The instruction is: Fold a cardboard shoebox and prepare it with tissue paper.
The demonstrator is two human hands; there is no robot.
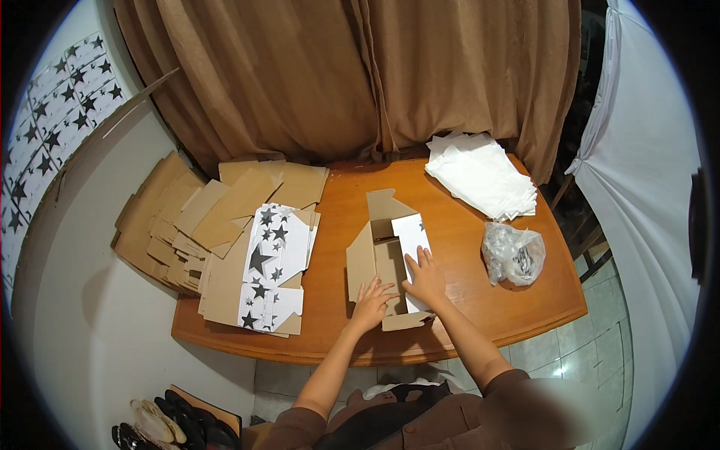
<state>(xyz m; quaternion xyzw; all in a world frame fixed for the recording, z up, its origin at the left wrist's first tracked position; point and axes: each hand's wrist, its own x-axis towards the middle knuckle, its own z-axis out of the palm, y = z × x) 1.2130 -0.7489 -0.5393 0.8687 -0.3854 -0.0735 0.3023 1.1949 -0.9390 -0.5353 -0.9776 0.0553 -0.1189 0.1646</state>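
An unfolded-top cardboard box (390, 264) stands on the table in front of me, brown inside, with its end and left flaps up or splayed outward. Along its right side runs a white panel (411, 238) with a dark star mark. My left hand (370, 306) lies at the near left edge of the box, fingers spread and reaching over its opening. My right hand (426, 280) rests on the white panel with its fingers stretched out. Neither hand grips anything; the left fingertips' exact contact is hard to make out.
Left of the box, flat cardboard blanks (225, 202) are piled up, with a star-printed white blank (271, 259) on top. A stack of white sheets (480, 176) lies at the back right, near a clear plastic bag (513, 253). The wooden table (487, 311) has a curved front edge.
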